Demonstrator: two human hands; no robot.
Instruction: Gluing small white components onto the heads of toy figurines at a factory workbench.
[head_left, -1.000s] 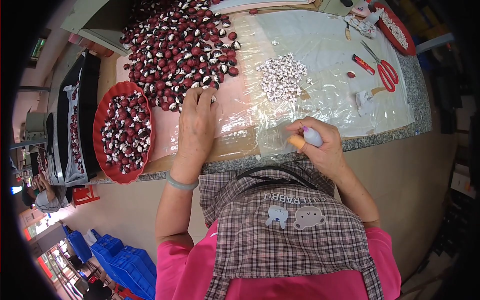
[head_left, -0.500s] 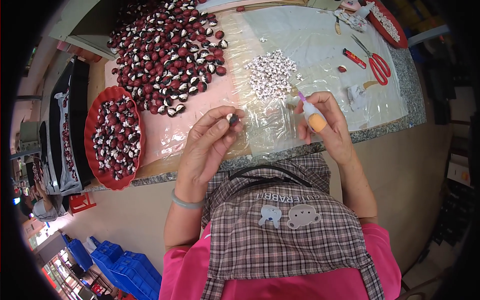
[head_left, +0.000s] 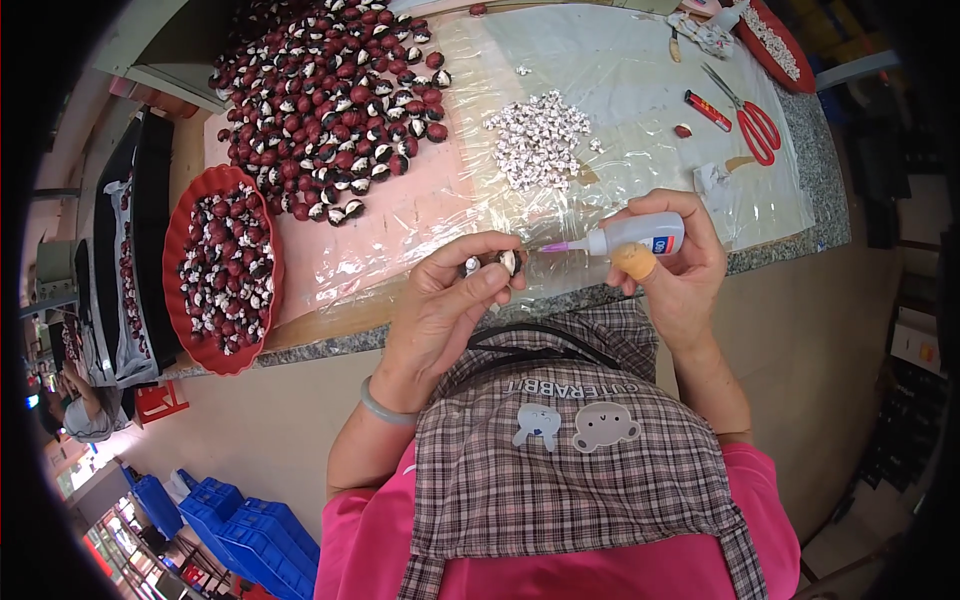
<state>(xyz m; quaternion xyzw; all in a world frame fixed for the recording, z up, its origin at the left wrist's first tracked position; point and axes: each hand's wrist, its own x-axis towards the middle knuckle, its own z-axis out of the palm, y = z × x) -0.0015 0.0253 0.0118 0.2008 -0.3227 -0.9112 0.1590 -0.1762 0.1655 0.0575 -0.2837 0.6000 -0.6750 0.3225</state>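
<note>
Over worktop (head_left: 800,260), bead (head_left: 507,262) between fingertips (head_left: 490,275)

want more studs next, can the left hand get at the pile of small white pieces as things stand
Probably not freely: the left hand is pinching a small piece, so its grip is taken, though nothing lies between it and the white pile on the plastic sheet.

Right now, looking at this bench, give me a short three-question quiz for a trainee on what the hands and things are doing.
1. True or false: the right hand holds the glue bottle with its tip aimed at the left hand.
2. What lies on the table to the right of the pile of small silvery pieces? A) red-handled scissors B) a hammer C) a tape roll
3. Fill in: the left hand pinches a small piece, and the red tray of dark red and white pieces lies to its ____.

Key: 1 true; 2 A; 3 left
</note>
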